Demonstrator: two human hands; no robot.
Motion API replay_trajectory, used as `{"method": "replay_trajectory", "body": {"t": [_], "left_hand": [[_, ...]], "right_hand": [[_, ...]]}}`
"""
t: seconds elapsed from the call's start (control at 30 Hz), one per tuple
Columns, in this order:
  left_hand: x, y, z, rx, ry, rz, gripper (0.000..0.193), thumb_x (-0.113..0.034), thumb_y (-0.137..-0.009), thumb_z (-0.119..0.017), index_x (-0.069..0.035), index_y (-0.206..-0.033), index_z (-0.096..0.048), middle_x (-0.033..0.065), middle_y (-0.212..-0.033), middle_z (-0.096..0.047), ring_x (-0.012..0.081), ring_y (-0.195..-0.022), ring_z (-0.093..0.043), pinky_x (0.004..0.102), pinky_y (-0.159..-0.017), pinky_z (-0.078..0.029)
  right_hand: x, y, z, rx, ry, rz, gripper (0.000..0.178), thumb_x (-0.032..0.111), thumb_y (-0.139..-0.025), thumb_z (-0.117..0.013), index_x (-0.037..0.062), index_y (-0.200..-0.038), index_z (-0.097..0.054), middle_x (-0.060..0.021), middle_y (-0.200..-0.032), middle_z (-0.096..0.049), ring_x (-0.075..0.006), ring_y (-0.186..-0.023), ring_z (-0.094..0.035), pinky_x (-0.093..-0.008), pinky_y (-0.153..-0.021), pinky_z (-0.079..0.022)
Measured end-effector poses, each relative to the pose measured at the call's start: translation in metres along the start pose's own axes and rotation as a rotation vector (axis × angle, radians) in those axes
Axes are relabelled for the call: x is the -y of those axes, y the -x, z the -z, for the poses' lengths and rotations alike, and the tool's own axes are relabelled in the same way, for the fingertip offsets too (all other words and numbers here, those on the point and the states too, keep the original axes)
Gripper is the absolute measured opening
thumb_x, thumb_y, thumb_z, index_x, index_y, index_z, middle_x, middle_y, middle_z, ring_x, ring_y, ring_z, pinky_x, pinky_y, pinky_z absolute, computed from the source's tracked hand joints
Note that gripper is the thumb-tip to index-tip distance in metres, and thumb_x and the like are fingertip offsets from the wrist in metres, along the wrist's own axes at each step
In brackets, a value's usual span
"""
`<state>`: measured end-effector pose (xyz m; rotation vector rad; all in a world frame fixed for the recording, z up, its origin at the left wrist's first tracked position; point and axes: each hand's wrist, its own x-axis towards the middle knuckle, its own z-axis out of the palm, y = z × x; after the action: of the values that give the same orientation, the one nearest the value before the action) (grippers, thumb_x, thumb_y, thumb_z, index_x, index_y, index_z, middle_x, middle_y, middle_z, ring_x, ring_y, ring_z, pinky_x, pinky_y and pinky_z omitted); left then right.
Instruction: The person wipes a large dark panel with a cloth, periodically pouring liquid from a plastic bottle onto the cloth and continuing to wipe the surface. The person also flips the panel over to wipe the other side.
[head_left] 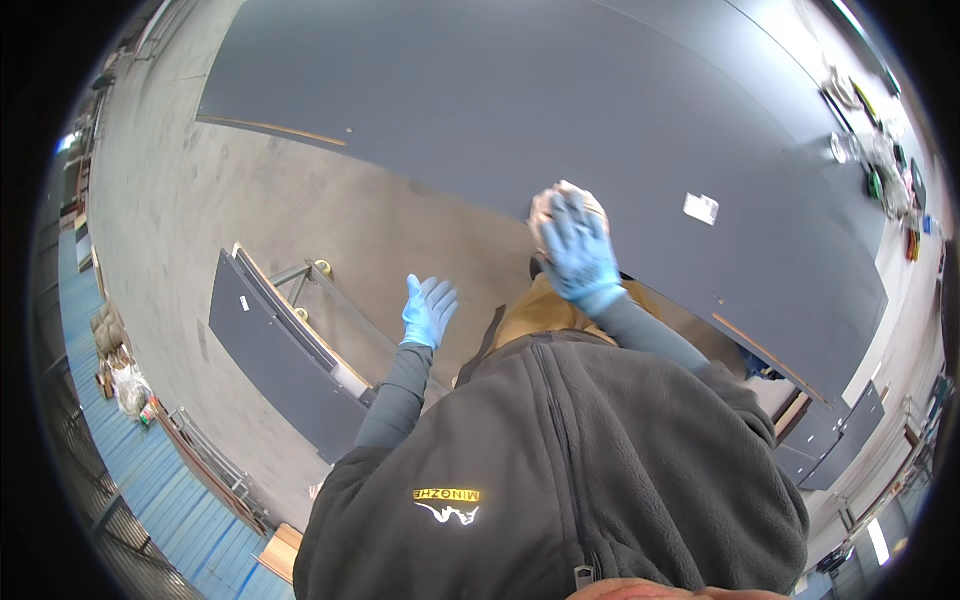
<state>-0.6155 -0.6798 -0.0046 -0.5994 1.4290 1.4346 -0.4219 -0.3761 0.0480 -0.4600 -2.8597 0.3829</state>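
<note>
My right hand (583,262), in a blue glove, presses a pale, crumpled cloth (542,210) against the near edge of a large dark grey panel (450,110). The cloth bunches out around the fingers, and its underside is hidden. My left hand (429,311), also gloved in blue, hangs in the air over the floor with its fingers apart and nothing in it. A white label (701,208) is stuck on the panel to the right of the cloth. Bare wood-coloured strips (275,128) show along parts of the panel's near edge.
Smaller grey panels (270,350) lean on a wheeled metal trolley (330,285) at left. Clutter, including a clear bottle (845,148), lies at the far right. More grey panels (835,440) stand at the lower right. Blue planking (180,480) runs along the left side.
</note>
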Motion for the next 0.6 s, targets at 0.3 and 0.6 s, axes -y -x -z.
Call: {"method": "replay_trajectory", "body": {"t": [0.3,0.6], "left_hand": [[-0.104,-0.058,0.072,-0.027,0.138,0.068,0.112,-0.083,-0.102,-0.050,0.001,-0.172,-0.025,0.0256,-0.173,-0.038,0.0420,-0.156,-0.045,0.0540,-0.129,-0.037],[-0.267,-0.067,0.184,-0.074,0.139,0.134,0.102,-0.075,-0.107,-0.051,0.001,-0.171,-0.029,0.0246,-0.172,-0.041,0.0411,-0.153,-0.048,0.0533,-0.126,-0.041]], "right_hand": [[-0.026,-0.003,0.026,0.145,0.053,0.199,0.057,0.028,-0.078,-0.085,0.0216,-0.130,-0.060,-0.0182,-0.148,-0.059,-0.0417,-0.139,-0.055,-0.0655,-0.101,-0.045],[0.160,-0.353,-0.092,0.130,-0.107,0.290,0.070,0.033,-0.077,-0.083,0.0134,-0.141,-0.062,-0.0224,-0.160,-0.048,-0.0451,-0.154,-0.041,-0.0647,-0.113,-0.040]]}}
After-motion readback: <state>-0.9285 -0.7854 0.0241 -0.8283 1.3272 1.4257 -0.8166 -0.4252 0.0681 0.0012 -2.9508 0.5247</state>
